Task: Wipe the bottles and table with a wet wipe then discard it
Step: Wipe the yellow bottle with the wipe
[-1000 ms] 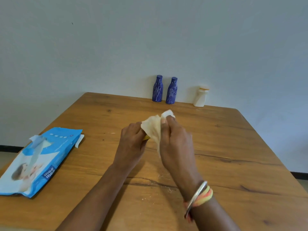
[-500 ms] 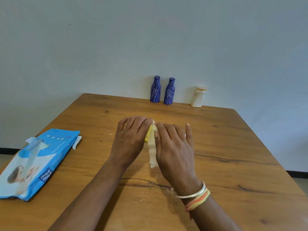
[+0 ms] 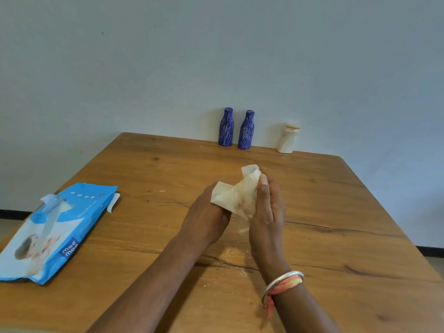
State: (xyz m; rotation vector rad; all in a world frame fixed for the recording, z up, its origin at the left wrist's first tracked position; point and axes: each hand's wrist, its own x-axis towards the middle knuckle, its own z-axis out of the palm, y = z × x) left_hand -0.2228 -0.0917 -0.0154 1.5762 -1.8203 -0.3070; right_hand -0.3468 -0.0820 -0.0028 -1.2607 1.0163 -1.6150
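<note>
We read one brand only: "mee mee", in white letters on a dark blue patch of the wipe pack (image 3: 57, 231), which lies flat at the left edge of the counter (image 3: 336, 200). The pack is light blue and white and carries a printed photograph. A row of small white marks near its far end is too small for us to read. Its clear flap (image 3: 51, 200) stands peeled up over the opening. One blue bottle (image 3: 225, 127) and a second blue bottle (image 3: 246, 130), both patterned with pale streaks, stand upright just beside each other at the far edge, against the wall. The white bottle (image 3: 287, 140), with an orange ring under its cap, stands upright to their right and apart from them. Any label on these three is too small to tell. The wet wipe (image 3: 236, 198) is held above the middle of the counter, between the two grips. It is off-white, thin and crumpled, with faint brown smudges near its middle; one corner sticks up at the top and a narrow tail hangs down. The right grip (image 3: 266, 212) holds it, thumb laid along its right edge and fingers behind it. The wipe drapes over the fingers of the left grip (image 3: 206, 217), which curl away beneath it, and we cannot tell whether that grip is closed on the wipe or on anything under it. A metal bangle (image 3: 283, 277) and orange-yellow threads circle the right wrist. Pale specks (image 3: 230, 255) lie on the counter below the grips.
</note>
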